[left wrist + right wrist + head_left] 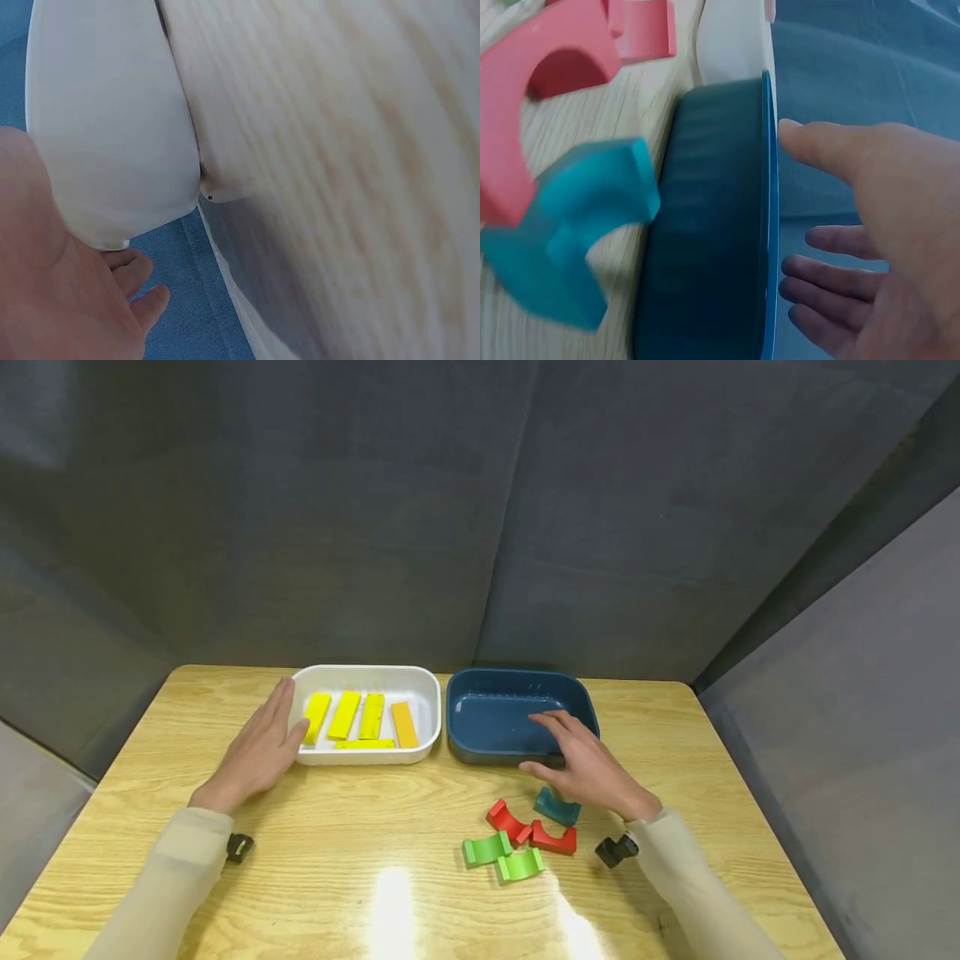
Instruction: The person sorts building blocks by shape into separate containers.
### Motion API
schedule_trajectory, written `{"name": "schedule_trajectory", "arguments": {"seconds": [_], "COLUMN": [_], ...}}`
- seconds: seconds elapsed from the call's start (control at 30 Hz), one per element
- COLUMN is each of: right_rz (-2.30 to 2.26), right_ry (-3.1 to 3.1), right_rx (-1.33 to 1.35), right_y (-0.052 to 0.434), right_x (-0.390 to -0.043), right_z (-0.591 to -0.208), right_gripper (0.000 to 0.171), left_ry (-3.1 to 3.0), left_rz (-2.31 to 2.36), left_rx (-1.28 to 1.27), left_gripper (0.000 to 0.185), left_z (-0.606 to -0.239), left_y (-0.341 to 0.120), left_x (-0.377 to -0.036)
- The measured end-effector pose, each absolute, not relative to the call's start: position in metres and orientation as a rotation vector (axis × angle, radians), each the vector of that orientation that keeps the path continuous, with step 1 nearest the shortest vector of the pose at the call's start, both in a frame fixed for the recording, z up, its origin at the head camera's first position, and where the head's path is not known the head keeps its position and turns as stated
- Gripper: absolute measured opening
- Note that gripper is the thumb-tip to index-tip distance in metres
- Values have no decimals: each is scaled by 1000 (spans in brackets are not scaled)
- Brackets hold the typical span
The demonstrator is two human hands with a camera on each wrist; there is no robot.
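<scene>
Pale wood table (360, 827) — white bin (367, 758), navy bin (487, 714), both round-cornered — left hand (257, 745), right hand (592, 764) unclenched.

Beyond the left hand (253, 745) and right hand (592, 768), a tall dark grey fabric backdrop (360, 527) with one near-vertical seam (509, 510). Out past the right hand, a paler grey side panel (847, 710), slanting along the table's edge. Far left of the left hand, a light grey surface (33, 818), perhaps panel or floor, too cropped for certainty. Beneath both, a pale wood-grain tabletop (322, 860), round-cornered beyond the hands, glossy with bright light reflections (393, 910) nearer than either.
</scene>
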State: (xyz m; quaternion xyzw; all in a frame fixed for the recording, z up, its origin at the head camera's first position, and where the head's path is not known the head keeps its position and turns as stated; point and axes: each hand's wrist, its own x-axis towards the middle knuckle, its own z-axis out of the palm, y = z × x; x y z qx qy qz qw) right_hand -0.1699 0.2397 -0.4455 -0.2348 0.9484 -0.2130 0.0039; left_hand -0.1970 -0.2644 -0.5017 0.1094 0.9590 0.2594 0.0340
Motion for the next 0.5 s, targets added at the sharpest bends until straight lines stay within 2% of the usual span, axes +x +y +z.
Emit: {"name": "schedule_trajectory", "arguments": {"seconds": [0.5], "right_rz": [-653], "right_ry": [3065], "right_rx": [-600], "right_y": [278], "right_x": [-171], "right_z": [-444], "right_gripper": [86], "left_ry": [2947], "left_rz": [809], "left_rx": [336], "left_gripper": [79], "left_z": [-499], "left_y": [-263], "left_x": [-196]}}
